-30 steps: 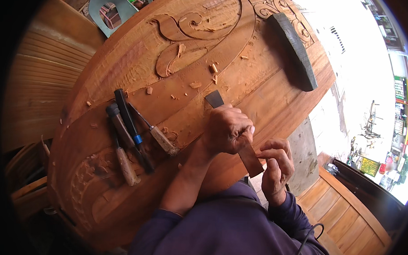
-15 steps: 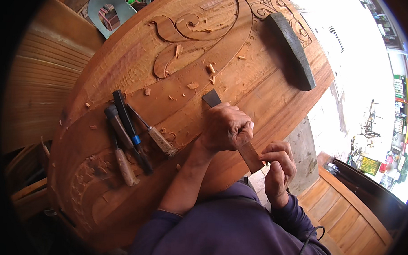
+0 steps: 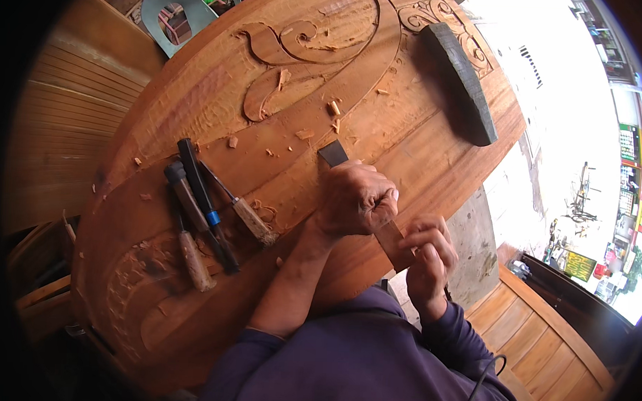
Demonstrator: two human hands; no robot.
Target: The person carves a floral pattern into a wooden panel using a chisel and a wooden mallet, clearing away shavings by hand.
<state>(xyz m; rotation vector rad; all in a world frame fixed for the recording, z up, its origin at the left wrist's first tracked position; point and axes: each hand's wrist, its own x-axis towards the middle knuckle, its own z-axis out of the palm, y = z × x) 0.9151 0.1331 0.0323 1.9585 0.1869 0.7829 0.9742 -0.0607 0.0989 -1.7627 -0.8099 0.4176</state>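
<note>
Nearest you, at the bottom of the frame, is your purple top (image 3: 344, 357). Just above, right of centre, your left hand (image 3: 360, 200) is closed in a fist round the middle of a flat-bladed tool (image 3: 332, 153), its dark end pointing up-left; that fist probably steadies it while leaving both ends free. Your right hand (image 3: 430, 257) has its bent fingers at the brown lower end; blur hides whether they pinch it or only touch.

Beneath lies a large carved wooden panel (image 3: 407, 154), broad enough to serve as a rest. Left of centre on it, a wooden-handled chisel (image 3: 253, 221), a blue-banded tool (image 3: 195, 171) and other hand tools (image 3: 195, 260) lie bunched, seemingly for easy reach. Loose shavings (image 3: 305, 135) dot the middle. Farther, at upper right, a long dark block (image 3: 461, 85) lies near the panel's edge, apparently out of your way.
</note>
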